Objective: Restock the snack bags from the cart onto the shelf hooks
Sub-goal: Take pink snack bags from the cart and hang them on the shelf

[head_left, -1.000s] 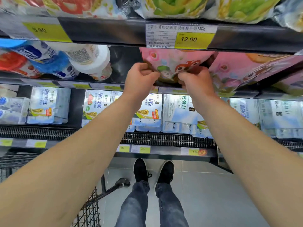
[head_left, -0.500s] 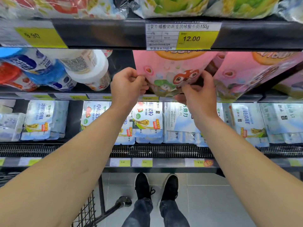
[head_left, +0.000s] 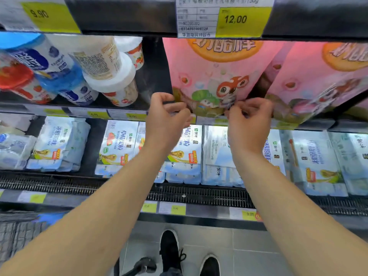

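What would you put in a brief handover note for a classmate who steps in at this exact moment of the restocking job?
Left hand: fingers curled, pinching the bottom left corner of the pink snack bag.
Right hand: pinching the same bag's bottom edge.
The bag hangs under the 12.00 price tag, beside another pink bag; its hook is hidden.
Done: bag appears in place.
Left: let go, fetch more from the cart, lower left; contents unclear.
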`<state>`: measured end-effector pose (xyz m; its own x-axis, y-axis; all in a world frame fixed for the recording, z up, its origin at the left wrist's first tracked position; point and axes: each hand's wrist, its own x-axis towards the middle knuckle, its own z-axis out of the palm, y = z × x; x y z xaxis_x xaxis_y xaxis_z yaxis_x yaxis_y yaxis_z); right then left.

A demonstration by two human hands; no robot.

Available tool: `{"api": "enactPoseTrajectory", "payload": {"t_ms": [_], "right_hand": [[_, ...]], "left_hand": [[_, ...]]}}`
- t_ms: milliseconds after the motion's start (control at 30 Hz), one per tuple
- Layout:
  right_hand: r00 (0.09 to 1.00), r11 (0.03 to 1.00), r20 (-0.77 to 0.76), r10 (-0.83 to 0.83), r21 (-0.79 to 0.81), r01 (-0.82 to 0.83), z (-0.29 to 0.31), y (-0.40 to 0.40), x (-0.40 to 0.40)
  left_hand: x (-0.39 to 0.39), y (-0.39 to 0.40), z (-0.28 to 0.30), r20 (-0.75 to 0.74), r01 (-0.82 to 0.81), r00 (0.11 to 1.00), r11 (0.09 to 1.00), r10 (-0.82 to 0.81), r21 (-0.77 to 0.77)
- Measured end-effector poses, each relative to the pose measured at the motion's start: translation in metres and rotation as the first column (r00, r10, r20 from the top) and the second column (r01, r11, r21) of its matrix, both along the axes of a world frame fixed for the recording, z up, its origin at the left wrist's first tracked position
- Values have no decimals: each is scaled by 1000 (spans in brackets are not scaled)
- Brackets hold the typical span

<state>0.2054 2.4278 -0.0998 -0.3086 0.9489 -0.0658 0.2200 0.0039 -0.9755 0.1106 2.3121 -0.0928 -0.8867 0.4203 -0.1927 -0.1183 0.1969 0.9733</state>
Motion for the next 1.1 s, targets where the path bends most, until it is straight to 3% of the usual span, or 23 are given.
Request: {"api": "enactPoseTrajectory", "payload": {"t_ms": [100,200,300,400,467,600,700,767,867,967,1100], "right_hand": [[983,988,99,154,7,-155,-5,-3,11],[960,963,94,265,-72,-259,-4,-1,11],[934,940,112,338,-84,-330,0,-1,13],[919,921,101,382,-118,-370,4,-2,22],[939,943,100,328,-102,-318,3,4,39],[991,997,131,4,71,-14,8,31,86],[982,974,65,-176,157,164,12,64,107],[982,981,118,-145,146,127,13,85,113],[981,996,188,53,60,-65,7,101,109],[970,984,179,162,42,-172,6,108,105],[953,978,243,183,50,-201,5,113,112]], "left_hand": [[14,-1,-10,-127,120,983,987,-133,-107],[20,6,-14,-144,231,956,958,-256,-170],[29,8,-11,-151,252,944,937,-293,-241],[35,6,-10,-309,216,885,895,-348,-390],[38,8,-11,-367,183,854,873,-368,-452],[56,19,-11,-415,88,862,891,-292,-445],[78,39,-7,-406,203,846,912,-346,-355],[93,62,-1,-370,340,819,890,-438,-303],[103,92,7,-321,445,779,835,-539,-325],[105,113,9,-297,492,736,781,-609,-383],[98,126,6,-291,495,724,765,-625,-413]]}}
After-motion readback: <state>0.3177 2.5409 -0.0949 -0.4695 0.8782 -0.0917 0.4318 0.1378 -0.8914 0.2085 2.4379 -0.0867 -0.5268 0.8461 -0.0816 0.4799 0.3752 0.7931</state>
